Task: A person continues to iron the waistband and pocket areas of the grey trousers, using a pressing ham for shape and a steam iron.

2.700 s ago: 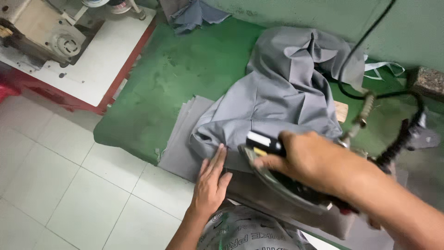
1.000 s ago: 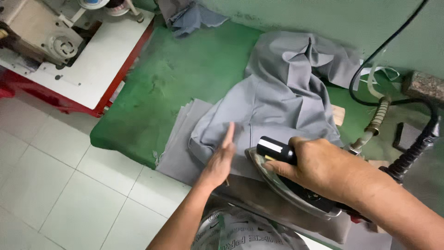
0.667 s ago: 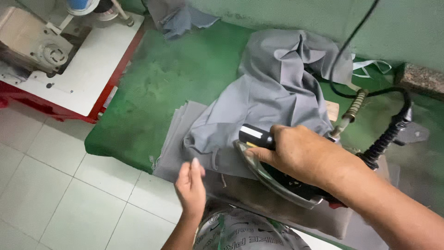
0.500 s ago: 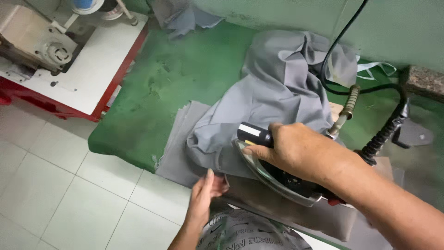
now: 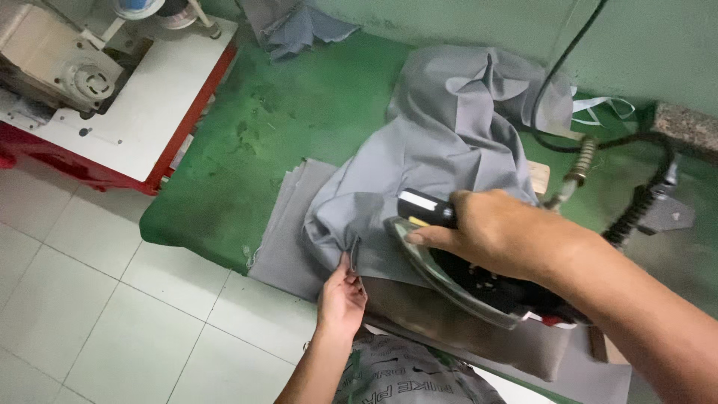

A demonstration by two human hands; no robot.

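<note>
Since half a second ago, the left hand has slid up to the grey fabric, its fingers pinching the folded edge. Right hand fingers are wrapped round the iron, which sits on the cloth. Beneath lies the green-covered desk; a sewing machine stands left, above the white tiled floor.
</note>
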